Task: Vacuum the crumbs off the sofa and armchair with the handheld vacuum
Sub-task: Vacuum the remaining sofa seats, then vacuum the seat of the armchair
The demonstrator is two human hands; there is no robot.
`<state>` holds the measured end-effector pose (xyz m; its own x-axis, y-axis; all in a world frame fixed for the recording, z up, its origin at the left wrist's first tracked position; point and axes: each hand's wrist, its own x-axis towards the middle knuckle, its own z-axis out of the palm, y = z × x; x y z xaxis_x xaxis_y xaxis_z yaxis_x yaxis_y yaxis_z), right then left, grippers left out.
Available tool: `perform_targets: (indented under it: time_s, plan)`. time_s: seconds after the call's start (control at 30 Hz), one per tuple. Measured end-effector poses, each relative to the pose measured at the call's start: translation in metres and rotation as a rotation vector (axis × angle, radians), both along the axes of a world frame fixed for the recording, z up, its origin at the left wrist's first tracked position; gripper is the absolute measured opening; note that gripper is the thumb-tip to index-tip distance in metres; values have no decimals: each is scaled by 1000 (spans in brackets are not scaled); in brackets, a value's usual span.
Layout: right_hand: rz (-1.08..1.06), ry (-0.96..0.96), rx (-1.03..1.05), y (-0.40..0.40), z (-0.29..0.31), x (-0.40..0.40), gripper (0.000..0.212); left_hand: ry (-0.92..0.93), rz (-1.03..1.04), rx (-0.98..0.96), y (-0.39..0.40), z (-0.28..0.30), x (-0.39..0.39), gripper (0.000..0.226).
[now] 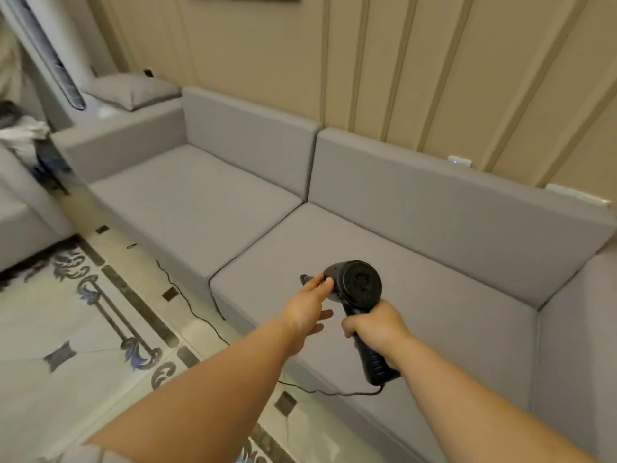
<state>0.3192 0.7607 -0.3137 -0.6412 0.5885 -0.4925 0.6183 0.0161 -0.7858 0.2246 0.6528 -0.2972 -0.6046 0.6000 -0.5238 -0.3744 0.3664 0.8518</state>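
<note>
A: Nearest us, what are the hands doing?

B: The right hand (375, 324) is wrapped round the grip of the handheld vacuum (355, 289), fingers curled tight about it. The left hand (309, 304) has its fingers fairly straight, the tips touching the side of the round body near the nozzle; it steadies rather than grips. The cord (334, 392) hangs from the bottom of the grip and trails off over the patterned floor (66, 322).

A: And where is the vacuum itself?

B: Held above the near seat cushion (417, 312) of the grey sofa (434, 212), nozzle pointing away toward the seat. Whether the nozzle touches the fabric I cannot tell.

A: How should this pass be done well?

B: My judgement: bring the nozzle flat to the fabric and work in slow overlapping strokes, giving extra care to the seam between this cushion and the far seat cushion (187, 198), where crumbs would collect. Keep the cord slack and behind the hand so it does not drag. I cannot make out any crumbs on the fabric.

A: Farther back?

B: A loose grey pillow (133, 90) lies beyond the sofa's far arm. At the left edge is part of another grey seat (23, 208), perhaps the armchair.

A: Any brand or writing?

B: None readable on the vacuum or anywhere else.
</note>
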Motion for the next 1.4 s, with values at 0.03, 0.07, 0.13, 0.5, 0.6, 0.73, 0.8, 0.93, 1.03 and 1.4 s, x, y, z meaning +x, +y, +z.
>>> perform_targets:
  time_s: [0.03, 0.07, 0.13, 0.5, 0.6, 0.73, 0.8, 0.93, 1.03, 1.4]
  plan:
    - [13, 14, 10, -3, 8, -10, 36, 19, 14, 13, -3, 7, -9, 48]
    - [56, 46, 38, -10, 23, -34, 34, 41, 57, 33, -14, 20, -30, 49]
    - [103, 91, 65, -23, 41, -71, 32, 70, 105, 60, -30, 35, -62, 50]
    - [400, 238, 106, -183, 95, -329, 48, 154, 398, 143, -207, 87, -289, 55]
    - [459, 272, 97, -239, 104, -406, 61, 162, 513, 180, -261, 95, -357, 52]
    - [531, 269, 111, -295, 101, -498, 72, 132, 635, 193, -316, 94, -437, 48]
    - [580, 252, 125, -318, 96, -545, 69, 116, 689, 209, -340, 87, -478, 46]
    - [684, 271, 97, -355, 88, -638, 61, 87, 806, 236, -377, 77, -558, 41]
    - [785, 293, 55, -384, 85, -708, 56, 67, 927, 255, -407, 74, -615, 43]
    - [1073, 328, -24, -548, 84, -960, 54, 83, 1230, 268, -572, 67, -837, 43]
